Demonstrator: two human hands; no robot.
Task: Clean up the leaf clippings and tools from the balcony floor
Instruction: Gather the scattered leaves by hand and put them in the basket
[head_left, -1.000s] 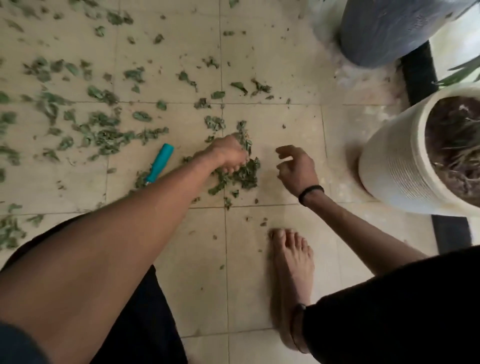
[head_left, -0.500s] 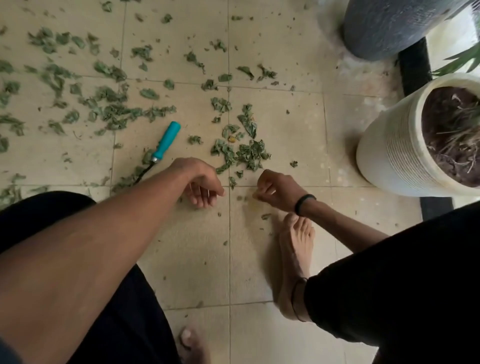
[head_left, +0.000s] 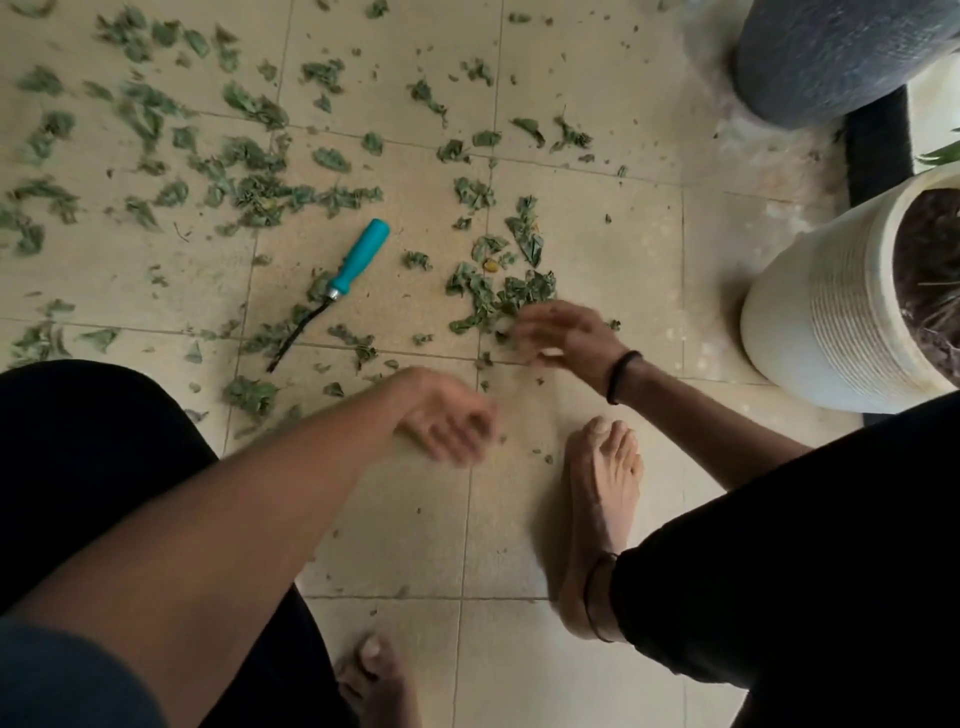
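Observation:
Green leaf clippings (head_left: 249, 192) lie scattered over the beige floor tiles, thickest at the upper left. A denser small pile of clippings (head_left: 498, 296) sits in the middle. My right hand (head_left: 563, 335), with a black band on the wrist, reaches into the near edge of that pile with spread fingers; it is motion-blurred. My left hand (head_left: 449, 423) hovers low over bare tile below the pile, fingers loosely curled, with nothing visible in it. A hand tool with a teal handle (head_left: 362, 255) and a dark metal shaft lies on the floor left of the pile, among the clippings.
A white ribbed pot (head_left: 831, 322) with soil stands at the right, close to my right arm. A grey pot (head_left: 831, 52) stands at the top right beside a black strip (head_left: 878, 140). My bare right foot (head_left: 602, 499) and left foot (head_left: 374, 675) rest on the tiles.
My right hand uncurled and moved forward from near my foot to the pile's edge. My left hand drew back toward me and slightly right. The tool has not moved.

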